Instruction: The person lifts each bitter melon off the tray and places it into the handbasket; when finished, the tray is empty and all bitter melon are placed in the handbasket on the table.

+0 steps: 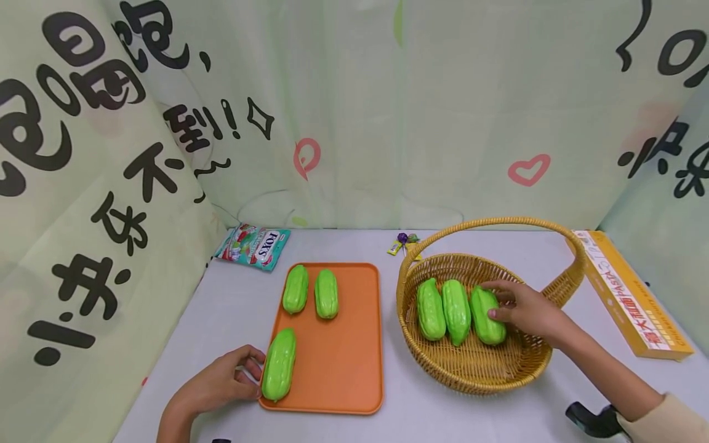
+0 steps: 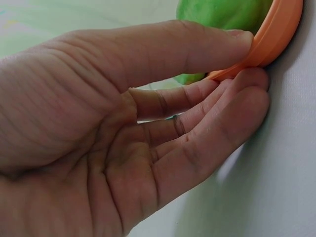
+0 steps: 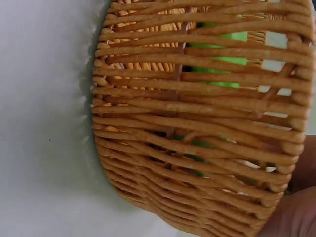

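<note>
My right hand (image 1: 523, 309) reaches over the rim of a wicker basket (image 1: 471, 383) and grips the rightmost green gourd (image 1: 487, 323), thumb on its near side and fingers across its top. Two similar long, ribbed gourds, a middle one (image 1: 456, 311) and a left one (image 1: 431, 309), lie beside it. Woven wicker (image 3: 197, 108) fills most of the right wrist view and largely hides the held gourd. At the orange tray's (image 1: 332, 375) lower left, my left hand (image 1: 224, 378) pinches the rim between thumb and fingertips, close to a gourd (image 1: 279, 364) along that edge.
Two more gourds, one left (image 1: 296, 289) and one right (image 1: 327, 294), lie at the tray's far end. Behind stand a teal candy bag (image 1: 255, 246) and small wrapped sweets (image 1: 403, 243). A yellow-orange box (image 1: 637, 295) lies right of the basket, whose tall handle (image 1: 498, 221) arches over it.
</note>
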`<state>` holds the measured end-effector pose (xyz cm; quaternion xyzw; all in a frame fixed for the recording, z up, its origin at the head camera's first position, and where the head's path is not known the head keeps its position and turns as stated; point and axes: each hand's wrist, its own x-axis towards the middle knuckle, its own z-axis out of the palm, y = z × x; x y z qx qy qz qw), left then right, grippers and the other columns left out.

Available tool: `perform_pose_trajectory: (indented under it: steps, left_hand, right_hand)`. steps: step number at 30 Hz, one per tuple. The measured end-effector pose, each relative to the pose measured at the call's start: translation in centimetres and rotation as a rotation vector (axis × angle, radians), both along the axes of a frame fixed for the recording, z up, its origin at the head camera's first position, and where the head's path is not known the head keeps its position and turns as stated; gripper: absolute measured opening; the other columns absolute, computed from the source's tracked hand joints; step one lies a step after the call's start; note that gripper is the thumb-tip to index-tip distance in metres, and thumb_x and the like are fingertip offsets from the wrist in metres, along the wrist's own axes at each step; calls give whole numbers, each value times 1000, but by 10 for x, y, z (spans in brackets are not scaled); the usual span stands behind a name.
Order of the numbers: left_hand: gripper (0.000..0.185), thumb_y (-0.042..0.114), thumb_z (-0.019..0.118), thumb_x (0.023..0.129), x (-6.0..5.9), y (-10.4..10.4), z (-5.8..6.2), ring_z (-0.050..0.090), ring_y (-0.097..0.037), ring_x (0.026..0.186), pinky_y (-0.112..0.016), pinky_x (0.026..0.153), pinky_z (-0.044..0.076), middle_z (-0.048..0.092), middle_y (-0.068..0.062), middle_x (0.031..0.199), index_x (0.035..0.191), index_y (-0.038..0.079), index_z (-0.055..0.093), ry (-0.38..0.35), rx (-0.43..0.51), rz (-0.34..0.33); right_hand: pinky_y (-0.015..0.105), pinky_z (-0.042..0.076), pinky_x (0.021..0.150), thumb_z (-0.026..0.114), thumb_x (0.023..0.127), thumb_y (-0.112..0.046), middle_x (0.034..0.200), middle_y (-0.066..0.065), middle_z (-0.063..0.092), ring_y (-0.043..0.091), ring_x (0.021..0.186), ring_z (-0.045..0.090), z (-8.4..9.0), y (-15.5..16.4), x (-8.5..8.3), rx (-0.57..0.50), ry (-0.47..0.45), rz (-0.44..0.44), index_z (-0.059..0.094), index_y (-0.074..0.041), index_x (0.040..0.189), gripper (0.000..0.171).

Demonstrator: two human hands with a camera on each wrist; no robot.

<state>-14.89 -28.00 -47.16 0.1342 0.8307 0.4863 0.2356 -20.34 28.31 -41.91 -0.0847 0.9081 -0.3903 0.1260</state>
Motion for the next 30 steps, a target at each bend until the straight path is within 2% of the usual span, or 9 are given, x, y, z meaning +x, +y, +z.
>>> perform_pose_trajectory:
  steps: [3, 5, 8, 12, 15, 19, 22, 26, 30]
  left_hand:
    - [49, 7, 78, 78, 1, -1, 0, 62, -25, 82, -29, 72, 49, 60, -9, 96, 120, -2, 54, -11, 3, 5]
    - [49, 7, 78, 78, 1, -2, 0, 62, -26, 82, -29, 72, 49, 60, -9, 96, 120, -2, 54, -20, 3, 11]
    - [49, 6, 78, 78, 1, -2, 1, 62, -26, 82, -29, 72, 49, 60, -9, 96, 120, -2, 54, -17, 0, 13]
    - [48, 7, 78, 78, 2, -2, 0, 61, -26, 82, -30, 71, 49, 61, -8, 96, 120, -1, 55, -11, -11, 18]
    - [48, 7, 79, 78, 2, -2, 0, 61, -26, 82, -30, 71, 49, 61, -8, 96, 119, -1, 55, -9, -13, 21]
    - [48, 7, 79, 78, 2, -1, 1, 61, -26, 82, -29, 71, 50, 61, -8, 95, 119, -1, 55, -2, -5, 16]
    - [48, 6, 79, 78, 1, 0, -1, 62, -26, 82, -30, 72, 50, 61, -9, 96, 119, -2, 55, -3, 0, 11]
    - [48, 7, 79, 78, 0, 0, -3, 62, -27, 82, -30, 72, 50, 61, -8, 95, 119, -2, 55, -16, -4, 15]
    - [47, 8, 79, 79, 0, 0, -2, 62, -26, 82, -30, 72, 50, 61, -8, 96, 119, -1, 56, -11, -12, 12]
  right_hand:
    - [56, 49, 83, 67, 94, -14, 128, 35, 52, 51, 116, 52, 7, -7, 6, 93, 82, 1, 46, 2, 141, 54]
    - [59, 49, 82, 67, 95, -17, 128, 33, 54, 51, 114, 54, 17, -16, 13, 152, 138, 2, 48, 1, 141, 53]
    - [56, 51, 80, 69, 94, -23, 129, 27, 57, 45, 108, 60, 37, -40, 28, 193, 202, 19, 53, -3, 138, 51]
    - [47, 53, 79, 72, 91, -29, 127, 10, 63, 27, 101, 66, 59, -86, 49, 143, 257, 66, 61, -12, 133, 46]
    - [41, 53, 83, 74, 90, -30, 126, -2, 64, 19, 103, 66, 64, -126, 60, 7, 239, 112, 62, -19, 130, 44]
    - [36, 51, 88, 74, 90, -31, 127, -11, 61, 14, 108, 62, 51, -181, 66, -227, 147, 195, 61, -24, 130, 43]
    - [36, 51, 87, 75, 89, -31, 127, -10, 60, 16, 110, 61, 31, -222, 61, -333, 76, 236, 60, -24, 131, 45]
    - [35, 51, 84, 76, 88, -31, 130, 0, 58, 25, 113, 60, 1, -270, 50, -395, -6, 223, 59, -22, 134, 50]
    - [40, 50, 89, 77, 87, -32, 136, 4, 54, 31, 118, 57, -24, -302, 42, -414, -21, 174, 54, -16, 139, 58]
